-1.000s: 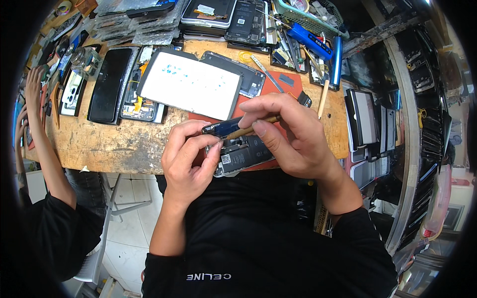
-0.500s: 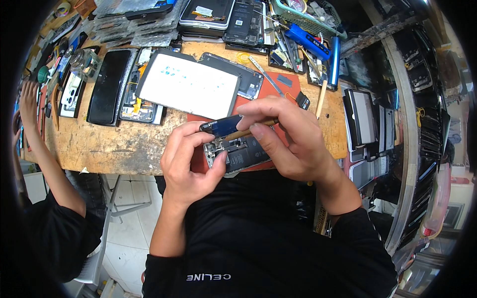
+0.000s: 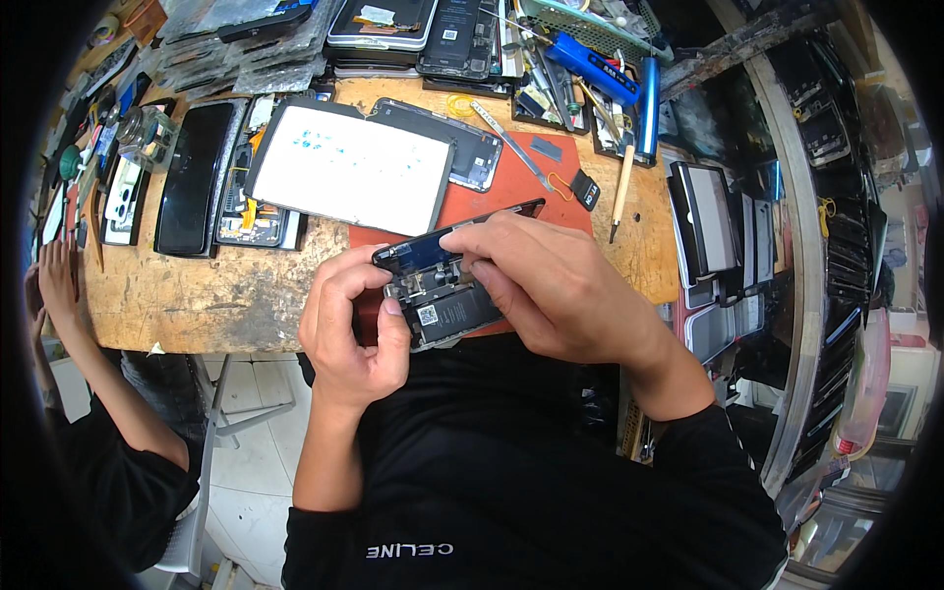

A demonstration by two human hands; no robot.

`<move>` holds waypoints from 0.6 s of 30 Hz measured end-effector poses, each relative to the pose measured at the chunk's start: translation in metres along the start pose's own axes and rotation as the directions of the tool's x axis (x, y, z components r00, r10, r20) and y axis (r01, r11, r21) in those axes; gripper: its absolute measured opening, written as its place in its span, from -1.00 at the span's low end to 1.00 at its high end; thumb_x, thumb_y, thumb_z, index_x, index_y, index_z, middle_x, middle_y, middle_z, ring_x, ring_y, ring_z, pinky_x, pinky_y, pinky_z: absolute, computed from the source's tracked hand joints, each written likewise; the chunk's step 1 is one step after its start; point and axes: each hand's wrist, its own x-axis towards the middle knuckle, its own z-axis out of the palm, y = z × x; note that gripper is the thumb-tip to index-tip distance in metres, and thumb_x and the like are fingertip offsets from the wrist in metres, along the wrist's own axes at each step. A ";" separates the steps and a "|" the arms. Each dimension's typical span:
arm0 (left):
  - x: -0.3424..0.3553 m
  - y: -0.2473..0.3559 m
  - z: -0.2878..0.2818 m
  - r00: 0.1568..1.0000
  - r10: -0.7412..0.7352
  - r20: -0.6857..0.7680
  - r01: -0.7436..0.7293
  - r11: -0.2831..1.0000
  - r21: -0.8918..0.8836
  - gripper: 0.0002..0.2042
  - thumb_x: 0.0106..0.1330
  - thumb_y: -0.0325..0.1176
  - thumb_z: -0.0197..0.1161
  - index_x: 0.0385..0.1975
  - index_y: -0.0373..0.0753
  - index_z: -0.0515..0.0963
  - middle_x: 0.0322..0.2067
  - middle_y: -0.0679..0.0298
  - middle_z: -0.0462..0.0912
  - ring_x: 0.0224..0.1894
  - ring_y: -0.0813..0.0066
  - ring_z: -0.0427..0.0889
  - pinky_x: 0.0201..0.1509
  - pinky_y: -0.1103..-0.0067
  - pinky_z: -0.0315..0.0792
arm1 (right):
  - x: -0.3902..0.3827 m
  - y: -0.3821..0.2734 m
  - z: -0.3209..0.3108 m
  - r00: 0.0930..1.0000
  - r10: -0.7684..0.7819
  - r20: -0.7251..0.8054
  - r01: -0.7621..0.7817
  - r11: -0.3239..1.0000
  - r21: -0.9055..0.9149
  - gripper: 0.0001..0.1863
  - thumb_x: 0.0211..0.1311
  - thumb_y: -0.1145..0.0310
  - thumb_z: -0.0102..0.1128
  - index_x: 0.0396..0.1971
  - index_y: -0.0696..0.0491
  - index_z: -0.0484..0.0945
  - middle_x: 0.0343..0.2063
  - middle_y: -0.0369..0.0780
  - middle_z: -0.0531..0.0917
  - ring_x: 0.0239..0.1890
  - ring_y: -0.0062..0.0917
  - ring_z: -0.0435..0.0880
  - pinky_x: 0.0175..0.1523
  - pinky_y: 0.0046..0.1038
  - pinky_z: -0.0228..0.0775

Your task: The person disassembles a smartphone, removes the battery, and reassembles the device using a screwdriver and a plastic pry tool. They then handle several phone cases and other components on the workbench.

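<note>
Worn on the head, left of a fisheye pair; looks steeply down past the black shirt [image 3: 511, 452] onto left hand [image 3: 346, 329] and right hand [image 3: 551, 285] at close range, facing across the wooden workbench [image 3: 231, 310].

The near phone [image 3: 418, 280] is mostly black inside, its dark battery [image 3: 467, 313] marked with a black-and-white square code [image 3: 428, 315], the mat [image 3: 565, 218] orange-red, the panel [image 3: 349, 172] farther left white with blue specks [image 3: 324, 141], the cylinder [image 3: 647, 110] far right shiny blue, and the wooden table [image 3: 187, 305] tan with blackish stains [image 3: 265, 317].
</note>
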 end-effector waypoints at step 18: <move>0.006 0.006 -0.002 0.999 0.028 0.028 -0.029 0.998 0.050 -0.74 0.17 -0.57 0.27 -0.12 -0.35 0.57 -0.12 -0.10 0.67 -0.22 0.05 0.72 -0.16 0.37 0.61 | 0.010 -0.015 -0.012 0.983 -0.034 0.183 0.092 0.944 -0.317 -0.63 0.20 0.35 0.44 -0.01 0.14 0.63 -0.32 -0.20 0.63 -0.29 -0.31 0.64 -0.16 -0.32 0.43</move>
